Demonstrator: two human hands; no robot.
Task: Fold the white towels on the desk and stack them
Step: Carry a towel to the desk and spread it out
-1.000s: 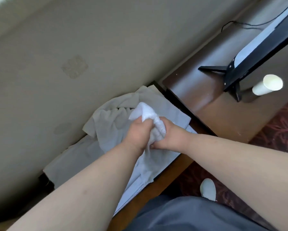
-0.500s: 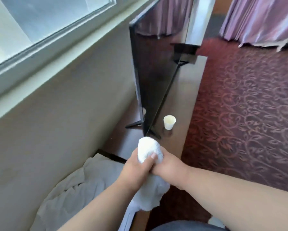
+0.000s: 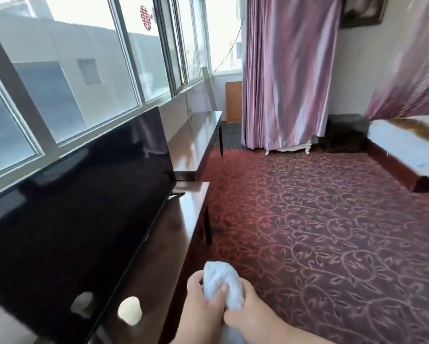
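White towel (image 3: 222,284) is standing bunched, long axis upright, top pointing away, both hands gripping it: left hand (image 3: 203,302), right hand (image 3: 245,311).

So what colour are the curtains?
The curtains are shiny pinkish purple, seen in the head view.

Towel (image 3: 223,284) mostly hidden by hands; forearms cut off.

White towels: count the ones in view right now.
1. A bunched white towel is gripped between the left hand and right hand, near the desk edge. Others may lie out of view.
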